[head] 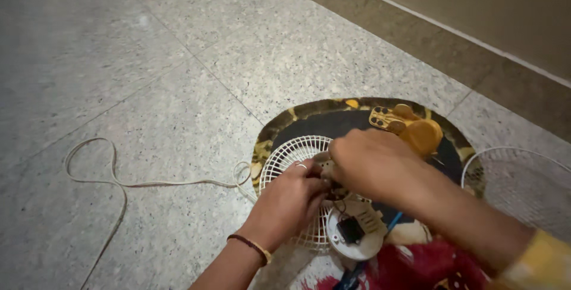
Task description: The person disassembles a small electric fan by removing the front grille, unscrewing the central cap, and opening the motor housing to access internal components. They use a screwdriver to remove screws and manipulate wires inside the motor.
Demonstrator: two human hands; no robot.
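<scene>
My left hand (287, 202), with a ring and a dark wrist band, pinches small parts at the centre of a white wire fan grille (286, 155) lying on a round dark mat (333, 120). My right hand (372, 162) reaches across from the right and closes on the same spot, covering it. Just below the hands sits a white round motor housing (355, 232) with a black part and thin wires. What the fingers grip is hidden.
An orange-yellow plastic fan part (416, 128) lies on the mat beyond my hands. A second wire grille (523, 183) rests at the right. A white power cord (113, 177) loops over the speckled stone floor to the left. A wall skirting (440, 46) runs behind. Red cloth (428, 266) lies near.
</scene>
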